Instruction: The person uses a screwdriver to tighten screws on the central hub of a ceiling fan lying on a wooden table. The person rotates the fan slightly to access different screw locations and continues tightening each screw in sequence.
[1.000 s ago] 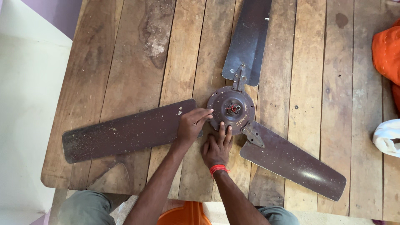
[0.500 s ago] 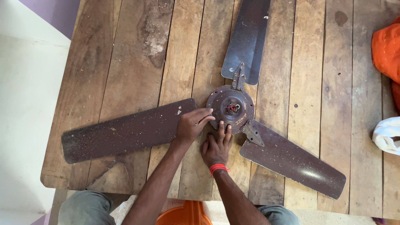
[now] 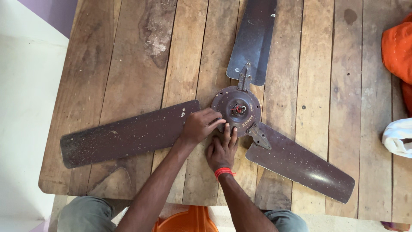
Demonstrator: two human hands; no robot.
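Object: a brown three-bladed ceiling fan (image 3: 237, 112) lies flat on a plank table (image 3: 128, 64), its round hub (image 3: 236, 109) near the table's middle.
Left hand (image 3: 198, 126): fingers curled narrowly at the hub's left edge, where the left blade (image 3: 128, 133) meets it; whether they pinch a fastener cannot be told.
Right hand (image 3: 222, 148): flat, fingers extended, touching the hub's lower rim; it holds nothing visible.
Progress: the upper blade (image 3: 253, 41) and the right blade (image 3: 300, 163) sit bracketed to the hub; the left blade's joint appears to be the one in work.
Hidden: the left joint lies under the hands; the upper blade's tip is cut off.
Periphery: orange cloth (image 3: 397, 56), white cloth (image 3: 397, 137), orange bucket (image 3: 189, 221).
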